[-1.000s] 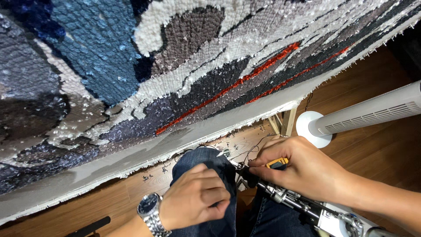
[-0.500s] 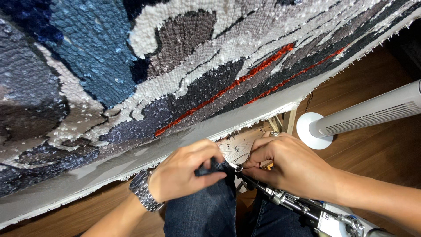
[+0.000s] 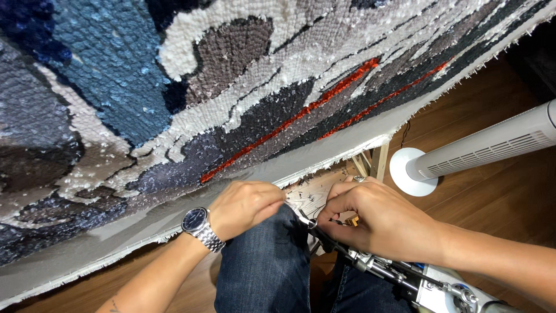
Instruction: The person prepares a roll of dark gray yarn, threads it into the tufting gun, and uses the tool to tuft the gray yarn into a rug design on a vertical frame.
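No box or bowl shows here; the only thing that carries others is the person's lap in dark blue jeans (image 3: pixel 263 272), and across it lies a metal tufting gun with a black and silver barrel (image 3: pixel 376 268). The right hand (image 3: pixel 376 223) rests on the front end of this gun, its fingers (image 3: pixel 339 203) bent and pinched at the tip of the tool (what they pinch is too small to tell). The left hand (image 3: pixel 246 206), with a silver wristwatch with a dark dial (image 3: pixel 197 223), is loosely clenched, its fingertips pinching thin pale threads (image 3: pixel 301 200) just beside the right hand.

Above both hands hangs a large tufted rug in blue, grey, white and dark tones with red lines (image 3: pixel 231 98), its grey cloth border (image 3: pixel 324 159) close to the knuckles. The floor is of brown wooden boards (image 3: pixel 498 191). On it, to the right, stands a white tower fan with a round base (image 3: pixel 480 153), near a pale wooden frame leg (image 3: pixel 379 162).
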